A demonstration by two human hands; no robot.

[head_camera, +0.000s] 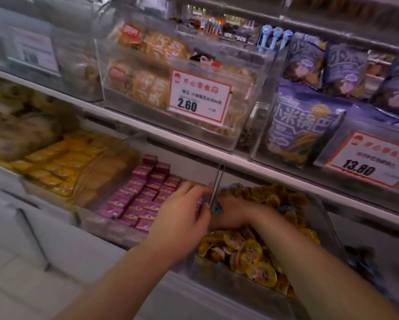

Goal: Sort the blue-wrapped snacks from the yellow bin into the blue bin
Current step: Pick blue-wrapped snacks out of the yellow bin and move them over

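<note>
Shop shelves stacked with clear plastic bins of wrapped snacks.
Right hand (231,212) is buried in the yellow bin (251,287) of round glossy packets, fingers curled around a blue-wrapped snack (217,207); left hand (184,211), fingers loosely spread, touches the bin's clear divider above pink boxes (145,192).

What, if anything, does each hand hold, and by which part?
The right hand, in the bin of yellow snacks, seems curled around a blue-wrapped snack; which part it grips cannot be told. The left hand appears to hold nothing.
</note>
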